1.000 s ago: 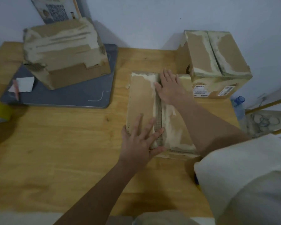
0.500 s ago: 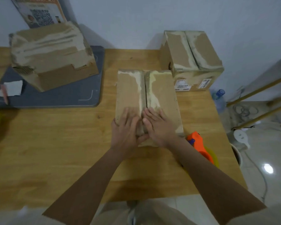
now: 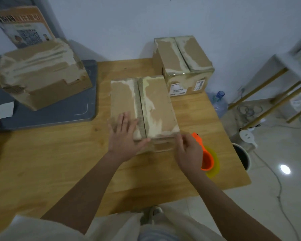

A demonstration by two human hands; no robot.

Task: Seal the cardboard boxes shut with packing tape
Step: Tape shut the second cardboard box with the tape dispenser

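Cardboard: middle box (image 3: 142, 105) on the wooden table (image 3: 59, 153), flaps closed, centre seam bare of fresh tape, only torn residue alongside. Two more boxes behind: one at rear right (image 3: 182, 65), one at left (image 3: 42, 72) on a grey mat (image 3: 73, 110).

Head view, hands. Left hand (image 3: 125, 134) flat on the near left flap, fingers straight and spread, pressing down, thumb over the front edge. Right hand (image 3: 188, 150) off the lid, beside the near right corner, fingers loosely curled; whether anything is pinched cannot be told. Half a second earlier, both hands side by side on the lid over the seam; now only the left there, the right drawn back toward the orange tape dispenser (image 3: 205, 157) just beyond it on the table.

Likely meaning: flaps pressed flat, taping of this box about to begin. Dispenser not yet held.
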